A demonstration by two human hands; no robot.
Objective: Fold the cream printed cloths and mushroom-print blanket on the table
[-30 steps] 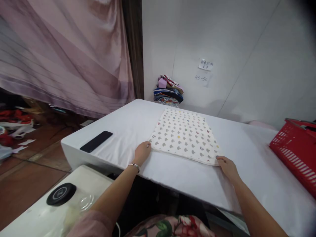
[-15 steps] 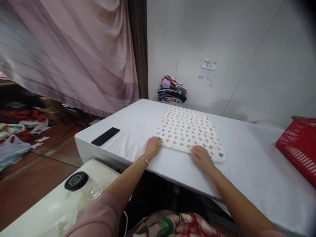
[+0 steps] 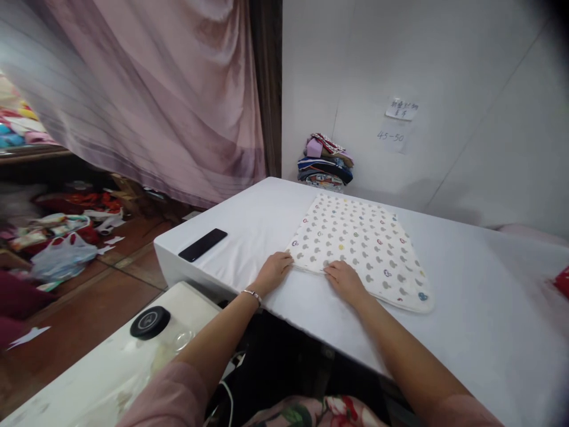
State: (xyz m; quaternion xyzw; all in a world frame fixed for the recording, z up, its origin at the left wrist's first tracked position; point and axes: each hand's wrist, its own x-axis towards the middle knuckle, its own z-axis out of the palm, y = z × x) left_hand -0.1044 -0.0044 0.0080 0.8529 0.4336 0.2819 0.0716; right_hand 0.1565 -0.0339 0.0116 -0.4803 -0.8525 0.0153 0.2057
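Note:
A white cloth (image 3: 360, 243) with small grey and coloured prints lies flat, folded in layers, on the white-covered table (image 3: 249, 231). At its near left corner, my left hand (image 3: 273, 273) has its fingers closed on the edge. My right hand (image 3: 345, 281) pinches the near edge a short way to the right, fingers bent over it. The cloth's rounded near right corner lies free, beyond my right hand.
A black phone (image 3: 203, 245) lies on the table's left part. Folded clothes (image 3: 324, 163) are stacked by the wall. A lower white surface (image 3: 102, 367) at left bears a round black object (image 3: 150, 322). Part of a red basket (image 3: 562, 281) shows at the right edge.
My right hand has shifted left along the cloth's near edge, closer to my left hand. The view has turned left, so most of the red basket has left the picture.

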